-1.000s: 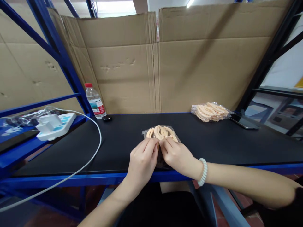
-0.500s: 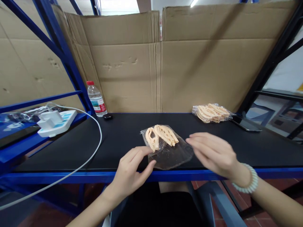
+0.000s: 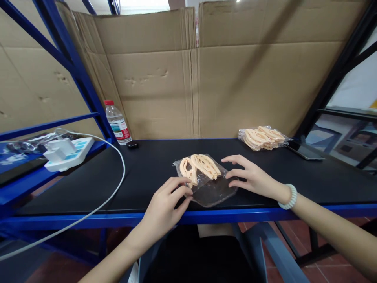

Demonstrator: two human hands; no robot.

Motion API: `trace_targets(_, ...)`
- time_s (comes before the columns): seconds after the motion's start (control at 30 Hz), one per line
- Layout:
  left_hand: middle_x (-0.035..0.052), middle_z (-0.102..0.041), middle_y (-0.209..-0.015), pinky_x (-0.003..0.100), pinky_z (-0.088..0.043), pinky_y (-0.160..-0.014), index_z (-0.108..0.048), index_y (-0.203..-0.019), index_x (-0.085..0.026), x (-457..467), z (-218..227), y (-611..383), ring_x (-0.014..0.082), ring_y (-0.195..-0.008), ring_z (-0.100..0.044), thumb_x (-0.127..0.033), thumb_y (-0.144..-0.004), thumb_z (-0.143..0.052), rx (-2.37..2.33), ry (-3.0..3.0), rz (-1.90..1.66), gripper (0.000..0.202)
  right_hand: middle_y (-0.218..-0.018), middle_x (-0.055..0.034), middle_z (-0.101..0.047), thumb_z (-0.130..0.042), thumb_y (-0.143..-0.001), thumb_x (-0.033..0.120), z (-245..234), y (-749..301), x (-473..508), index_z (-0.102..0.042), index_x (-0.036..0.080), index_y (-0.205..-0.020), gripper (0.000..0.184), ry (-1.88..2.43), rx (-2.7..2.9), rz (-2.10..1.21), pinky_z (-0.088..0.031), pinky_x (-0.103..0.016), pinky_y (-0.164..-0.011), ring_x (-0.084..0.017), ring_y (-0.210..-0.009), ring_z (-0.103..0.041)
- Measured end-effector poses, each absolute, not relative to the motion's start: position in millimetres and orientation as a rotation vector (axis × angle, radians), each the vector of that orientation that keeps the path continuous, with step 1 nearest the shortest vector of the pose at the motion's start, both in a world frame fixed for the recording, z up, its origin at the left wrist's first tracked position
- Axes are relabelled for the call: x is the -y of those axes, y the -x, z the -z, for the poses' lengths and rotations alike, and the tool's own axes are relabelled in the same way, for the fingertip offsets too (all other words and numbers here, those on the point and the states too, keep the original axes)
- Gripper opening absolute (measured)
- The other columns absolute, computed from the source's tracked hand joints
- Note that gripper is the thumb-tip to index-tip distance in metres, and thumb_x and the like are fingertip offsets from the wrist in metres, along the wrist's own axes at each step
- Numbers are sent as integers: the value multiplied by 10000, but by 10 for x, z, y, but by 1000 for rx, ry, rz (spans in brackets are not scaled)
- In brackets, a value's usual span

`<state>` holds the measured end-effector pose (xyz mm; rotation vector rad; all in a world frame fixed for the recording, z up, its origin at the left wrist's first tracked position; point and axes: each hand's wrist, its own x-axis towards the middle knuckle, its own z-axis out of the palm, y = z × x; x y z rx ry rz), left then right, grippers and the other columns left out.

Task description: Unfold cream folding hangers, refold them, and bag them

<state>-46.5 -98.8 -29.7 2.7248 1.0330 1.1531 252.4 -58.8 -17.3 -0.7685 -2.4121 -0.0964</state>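
At the far left, a white power strip (image 3: 69,156) sits on a blue shelf, and its white cable (image 3: 118,184) curves down off the near edge. A clear plastic water bottle with a red cap (image 3: 117,124) stands by the brown cardboard wall (image 3: 188,78). A small dark thing (image 3: 132,144) lies beside the bottle; it is too small to make out.

The left hand (image 3: 165,206) pinches the near left edge of the clear plastic bag of peach-coloured curved pieces (image 3: 203,177), which lies in the middle of the black table (image 3: 294,181), close to the near edge. The bag looks light, thin, crinkly and a bit slippery, so its edges seem the best places to hold. The right hand (image 3: 253,179) is open, with fingertips at the bag's right edge; whether they touch it cannot be told.

Far right lie a second, fuller clear bag of peach pieces (image 3: 262,138) and a dark flat phone (image 3: 304,150). The bag's opening cannot be seen.
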Motion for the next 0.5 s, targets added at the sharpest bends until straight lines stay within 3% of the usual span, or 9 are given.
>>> trace_targets(0.13, 26, -649, -1016, 281, -486, -844, -580, -827, -194, 996, 277, 501, 149, -955, -601, -110, -888, -522, -987, -2637, -1196, 118, -1221, -95, -567, -573, -876, 199, 187, -2545, 633, -661, 201, -782, 129, 775, 2316, -72, -493, -370, -915, -209, -1093, -566)
trace_targets(0.3, 10, -677, -923, 239, -514, -792, -604, -871, -200, 1108, 259, 558, 136, -881, -645, -153, -898, -524, -1034, -2454, -1183, 96, -1007, -87, -673, -637, -840, 240, 206, -2490, 957, -640, 185, -744, 111, 866, 2081, -452, -504, -360, -863, -217, -994, -623)
trace_targets(0.5, -13, -679, -787, 236, -540, -700, -582, -822, -204, 1231, 211, 534, 144, -750, -671, -235, -885, -546, -1182, -2157, -1163, 79, -832, -65, -691, -634, -848, 321, 303, -2386, 1224, -636, 172, -742, 183, 1038, 1745, -744, -512, -306, -771, -191, -832, -655)
